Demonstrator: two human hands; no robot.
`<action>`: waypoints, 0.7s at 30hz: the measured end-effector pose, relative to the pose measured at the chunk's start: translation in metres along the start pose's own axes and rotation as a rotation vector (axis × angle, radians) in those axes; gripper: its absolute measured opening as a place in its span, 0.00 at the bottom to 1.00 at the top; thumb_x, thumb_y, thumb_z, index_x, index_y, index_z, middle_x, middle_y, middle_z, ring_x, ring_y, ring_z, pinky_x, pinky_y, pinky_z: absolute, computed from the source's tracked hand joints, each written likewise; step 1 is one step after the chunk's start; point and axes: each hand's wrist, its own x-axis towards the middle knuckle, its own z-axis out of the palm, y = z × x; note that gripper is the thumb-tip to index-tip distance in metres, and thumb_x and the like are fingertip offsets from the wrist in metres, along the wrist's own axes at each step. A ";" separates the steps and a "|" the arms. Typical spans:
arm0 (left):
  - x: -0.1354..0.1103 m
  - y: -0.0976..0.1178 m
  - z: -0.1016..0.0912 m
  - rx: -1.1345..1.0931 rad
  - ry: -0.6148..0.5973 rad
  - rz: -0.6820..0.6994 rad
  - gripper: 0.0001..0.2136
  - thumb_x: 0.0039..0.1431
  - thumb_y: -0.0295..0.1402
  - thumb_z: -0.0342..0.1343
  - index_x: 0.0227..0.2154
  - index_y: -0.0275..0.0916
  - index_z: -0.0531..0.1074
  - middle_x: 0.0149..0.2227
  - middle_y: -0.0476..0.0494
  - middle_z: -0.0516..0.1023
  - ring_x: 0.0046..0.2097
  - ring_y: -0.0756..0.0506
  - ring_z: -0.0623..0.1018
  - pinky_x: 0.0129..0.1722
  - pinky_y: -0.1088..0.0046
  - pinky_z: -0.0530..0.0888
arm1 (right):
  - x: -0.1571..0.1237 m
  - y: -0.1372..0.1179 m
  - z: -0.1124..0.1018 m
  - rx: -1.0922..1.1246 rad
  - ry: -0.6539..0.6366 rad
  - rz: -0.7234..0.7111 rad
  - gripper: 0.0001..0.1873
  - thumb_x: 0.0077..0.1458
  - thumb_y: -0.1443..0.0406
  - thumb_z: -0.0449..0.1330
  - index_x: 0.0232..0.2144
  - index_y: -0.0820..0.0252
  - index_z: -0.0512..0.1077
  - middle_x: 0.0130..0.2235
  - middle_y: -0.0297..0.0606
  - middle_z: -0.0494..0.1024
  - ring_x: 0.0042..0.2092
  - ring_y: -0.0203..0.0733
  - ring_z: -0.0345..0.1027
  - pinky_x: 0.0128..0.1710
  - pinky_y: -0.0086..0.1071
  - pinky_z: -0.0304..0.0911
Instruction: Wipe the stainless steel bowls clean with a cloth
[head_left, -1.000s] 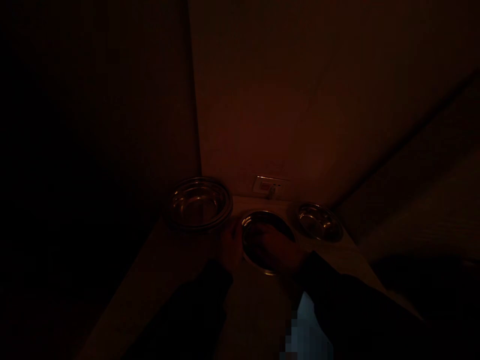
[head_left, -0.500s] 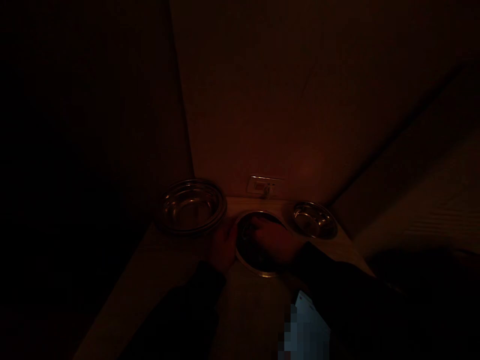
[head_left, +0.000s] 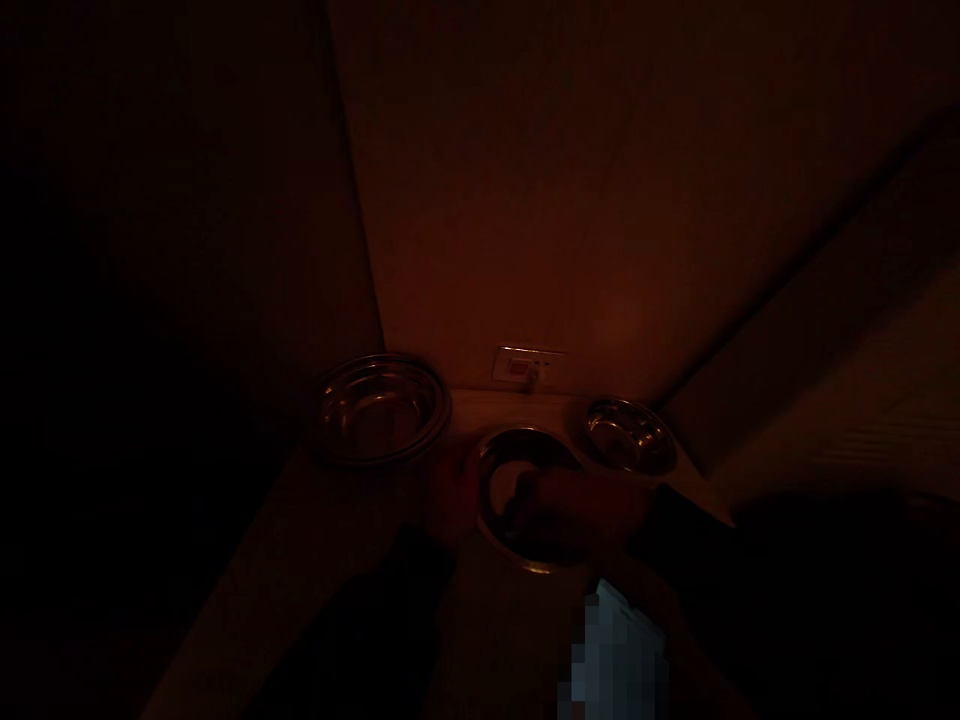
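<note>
The scene is very dark. A round metal bowl (head_left: 538, 569) stands in the middle of the wooden surface. My left hand (head_left: 452, 492) is closed against the left side of its rim, steadying it, though the fingers are hardly visible. My right hand (head_left: 570, 502) reaches into the bowl from the right with its fingers curled downward. What those fingers hold, if anything, is lost in shadow. A paler round patch (head_left: 507, 486) shows inside the bowl beside the fingertips; whether it is contents or the bowl's bottom I cannot tell.
A wide metal basin (head_left: 382, 462) sits at the back left, and a smaller metal bowl (head_left: 630, 437) at the back right. Behind them a wall socket (head_left: 529, 366) with a plug is set in the wall. A bluish, pixelated flat object (head_left: 619, 655) lies at the front.
My right hand has shifted right and slightly toward me inside the bowl, uncovering the paler patch. The bowl sits slightly lower in view. My left hand stays at the rim.
</note>
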 end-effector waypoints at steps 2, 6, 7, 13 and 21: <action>0.001 0.000 0.000 -0.036 -0.044 0.027 0.16 0.59 0.35 0.44 0.40 0.35 0.75 0.43 0.42 0.80 0.45 0.44 0.77 0.48 0.67 0.70 | 0.006 -0.005 0.008 0.024 0.055 -0.030 0.08 0.56 0.68 0.57 0.37 0.57 0.76 0.41 0.34 0.76 0.41 0.34 0.70 0.41 0.24 0.63; 0.002 -0.001 -0.003 -0.024 -0.075 0.001 0.16 0.58 0.36 0.46 0.40 0.35 0.76 0.43 0.42 0.80 0.45 0.43 0.77 0.49 0.66 0.71 | 0.020 -0.010 0.022 0.000 0.229 0.043 0.11 0.58 0.69 0.54 0.42 0.62 0.73 0.48 0.43 0.72 0.49 0.40 0.65 0.49 0.31 0.60; 0.003 -0.002 -0.004 -0.018 -0.070 -0.002 0.16 0.57 0.36 0.47 0.41 0.35 0.76 0.44 0.41 0.79 0.46 0.43 0.77 0.50 0.65 0.70 | 0.022 -0.010 0.024 -0.015 0.261 0.068 0.12 0.58 0.69 0.54 0.43 0.63 0.72 0.48 0.46 0.71 0.50 0.42 0.65 0.49 0.34 0.61; 0.005 -0.008 -0.006 -0.042 -0.066 0.012 0.17 0.57 0.36 0.47 0.44 0.36 0.75 0.47 0.42 0.78 0.49 0.43 0.76 0.52 0.65 0.69 | 0.005 -0.010 0.019 -0.104 0.317 0.084 0.18 0.59 0.64 0.54 0.51 0.60 0.69 0.55 0.48 0.67 0.59 0.54 0.55 0.58 0.53 0.50; 0.003 -0.002 -0.005 -0.031 -0.095 0.001 0.18 0.57 0.37 0.47 0.43 0.34 0.75 0.46 0.39 0.78 0.48 0.41 0.76 0.52 0.63 0.69 | -0.023 -0.008 -0.001 -0.070 0.157 -0.078 0.27 0.54 0.75 0.53 0.56 0.57 0.64 0.60 0.45 0.62 0.61 0.46 0.55 0.56 0.39 0.58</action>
